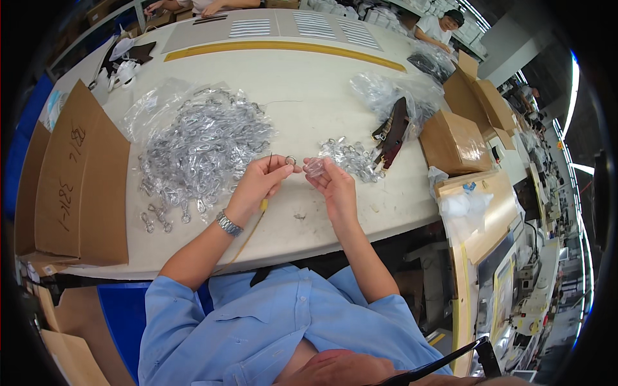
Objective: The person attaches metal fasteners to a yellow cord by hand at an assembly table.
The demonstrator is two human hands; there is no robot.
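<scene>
Over the middle of the table, my left hand (256,185) pinches a small metal ring (290,160) between thumb and fingertips. A yellow piece (264,204) with a cord trailing toward me shows under that palm, and a thin dark tip sticks up above the fingers; its kind is unclear. Right beside it, my right hand (338,191) is closed on a small transparent plastic piece (314,168). To the left spreads a large heap of silver metal clasps (203,141), many seemingly in transparent wrap. A smaller pile of similar clasps (351,157) lies beyond my right hand.
An open cardboard box (80,186) stands at the left edge, another brown box (454,141) at the right. Dark straps (393,132) lie beside crumpled plastic bags (386,90). A long yellow ruler (283,46) crosses the far side; other people are beyond.
</scene>
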